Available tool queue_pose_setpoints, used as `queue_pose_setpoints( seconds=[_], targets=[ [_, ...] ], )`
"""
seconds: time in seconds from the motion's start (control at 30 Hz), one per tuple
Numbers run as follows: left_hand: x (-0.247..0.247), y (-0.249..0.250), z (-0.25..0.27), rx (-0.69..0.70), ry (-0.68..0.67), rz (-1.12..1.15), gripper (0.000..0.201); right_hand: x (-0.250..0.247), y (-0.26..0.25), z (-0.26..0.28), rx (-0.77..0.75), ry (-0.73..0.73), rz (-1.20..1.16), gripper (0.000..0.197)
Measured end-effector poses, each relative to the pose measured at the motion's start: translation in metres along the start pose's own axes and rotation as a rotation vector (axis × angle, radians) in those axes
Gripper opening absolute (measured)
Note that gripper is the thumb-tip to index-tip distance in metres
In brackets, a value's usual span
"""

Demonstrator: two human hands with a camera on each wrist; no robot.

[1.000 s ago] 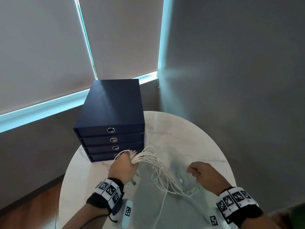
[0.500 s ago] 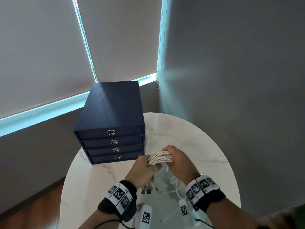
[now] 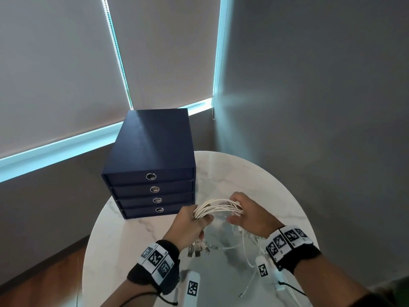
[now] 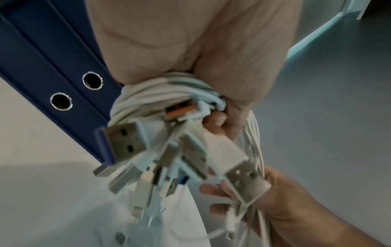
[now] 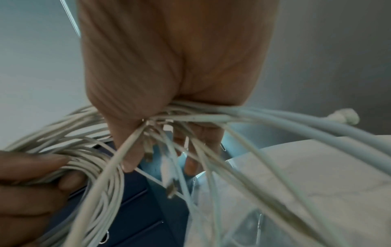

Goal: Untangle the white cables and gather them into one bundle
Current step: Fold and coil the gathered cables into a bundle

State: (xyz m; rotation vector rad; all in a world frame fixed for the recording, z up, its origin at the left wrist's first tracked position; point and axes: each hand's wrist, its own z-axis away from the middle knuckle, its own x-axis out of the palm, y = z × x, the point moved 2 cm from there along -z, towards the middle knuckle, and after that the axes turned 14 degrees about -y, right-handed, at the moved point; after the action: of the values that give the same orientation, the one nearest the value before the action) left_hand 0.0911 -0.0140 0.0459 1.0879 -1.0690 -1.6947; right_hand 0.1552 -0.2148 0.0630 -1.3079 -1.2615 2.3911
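A thick bunch of white cables stretches between both hands above the round marble table. My left hand grips one end of the bunch in a fist, and several USB plugs stick out below it. My right hand grips the cables a short way to the right, fingers curled round them. Loose cable ends hang down from the right hand onto the table.
A dark blue box of drawers with round metal pulls stands at the table's back left, just beyond my left hand. A grey wall rises on the right and blinds cover the windows behind. Wooden floor lies below left.
My right hand came in from the right and took hold of the cables next to the left hand. The hands have since drawn slightly apart, stretching the bunch between them.
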Motion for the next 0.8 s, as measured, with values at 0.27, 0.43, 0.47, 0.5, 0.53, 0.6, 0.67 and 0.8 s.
queue_pose_setpoints(
  seconds=[0.27,0.43,0.47,0.5,0.53,0.6,0.67,0.8],
  targets=[
    [0.013,0.014,0.002,0.112,-0.072,-0.116,0.003,0.013,-0.019,-0.009,-0.129,-0.043,0.065,0.042],
    [-0.003,0.006,0.004,0.071,-0.010,-0.179,0.006,0.014,-0.003,-0.001,0.029,-0.115,-0.091,0.014],
    [-0.006,0.003,0.004,0.059,0.000,-0.187,0.006,0.011,-0.001,0.001,0.047,-0.124,-0.054,0.017],
    [-0.008,-0.001,0.004,0.045,0.016,-0.193,0.006,0.008,0.001,0.002,0.059,-0.129,-0.012,0.018],
    [-0.009,-0.006,0.005,0.026,0.037,-0.203,0.005,0.002,0.003,0.003,0.074,-0.136,0.007,0.018],
    [-0.010,-0.012,0.007,-0.012,0.064,-0.230,0.004,-0.010,0.006,0.003,0.094,-0.165,-0.054,0.017],
    [-0.009,-0.014,0.008,-0.035,0.058,-0.214,0.001,-0.020,0.005,0.005,0.078,-0.189,-0.104,0.017],
    [-0.006,-0.008,0.005,-0.031,-0.025,-0.150,0.013,-0.035,-0.005,0.005,0.015,-0.132,0.008,0.031]
  ],
)
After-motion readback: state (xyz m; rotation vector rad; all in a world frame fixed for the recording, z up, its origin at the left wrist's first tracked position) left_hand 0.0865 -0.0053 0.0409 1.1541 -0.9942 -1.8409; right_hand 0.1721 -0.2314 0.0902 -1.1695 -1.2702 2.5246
